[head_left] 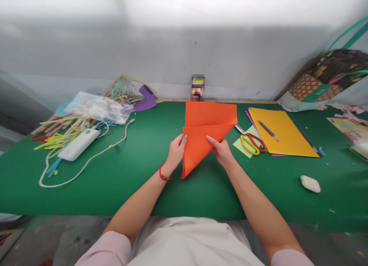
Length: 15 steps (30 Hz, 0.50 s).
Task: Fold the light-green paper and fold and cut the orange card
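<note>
A folded sheet of orange paper (201, 141) is held up over the table's middle, its lower part folded to a slanted edge with a point toward me. My left hand (176, 151) grips its left edge, thumb on top, with a red bead bracelet at the wrist. On the slanted right edge, my right hand (220, 149) pinches the paper, thumb in front and the other fingers hidden behind. Just right of the paper lie scissors (249, 142) with one yellow and one red handle loop, on a pale green paper piece (240, 146).
Yellow paper sheets (290, 137) with a grey pen (268, 130) lie to the right. A white case (310, 184) sits nearer me. On the left are a white power bank (79, 144) with its cable and many colourful paper strips (54, 132). A patterned bag (316, 86) stands back right.
</note>
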### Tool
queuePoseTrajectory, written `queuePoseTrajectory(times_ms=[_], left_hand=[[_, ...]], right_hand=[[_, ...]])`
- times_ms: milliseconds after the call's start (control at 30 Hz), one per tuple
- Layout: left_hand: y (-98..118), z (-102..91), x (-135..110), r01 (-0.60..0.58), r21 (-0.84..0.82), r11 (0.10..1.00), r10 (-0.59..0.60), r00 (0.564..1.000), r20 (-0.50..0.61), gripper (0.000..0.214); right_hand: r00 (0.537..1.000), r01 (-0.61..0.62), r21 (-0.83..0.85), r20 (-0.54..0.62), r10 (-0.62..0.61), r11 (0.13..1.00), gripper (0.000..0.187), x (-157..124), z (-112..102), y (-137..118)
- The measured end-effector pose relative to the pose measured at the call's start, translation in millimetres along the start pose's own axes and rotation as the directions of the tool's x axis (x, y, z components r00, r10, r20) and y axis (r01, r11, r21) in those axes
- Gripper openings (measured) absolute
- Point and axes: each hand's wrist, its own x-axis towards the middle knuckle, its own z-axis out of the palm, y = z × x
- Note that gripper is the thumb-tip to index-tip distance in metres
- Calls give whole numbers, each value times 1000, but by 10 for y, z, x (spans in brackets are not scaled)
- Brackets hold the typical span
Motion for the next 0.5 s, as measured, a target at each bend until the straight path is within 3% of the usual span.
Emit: queuePoseTrajectory(times_ms=[233,500], left_hand=[[-70,-12,15,49,-58,997,-49,999,-3,39],[-99,-16,24,25,25,999,-25,999,-23,46]], right_hand=[[1000,6,10,12,-6,1000,54,-53,43,2],[1000,15,-1,-5,-15,1000,52,-32,27,26]])
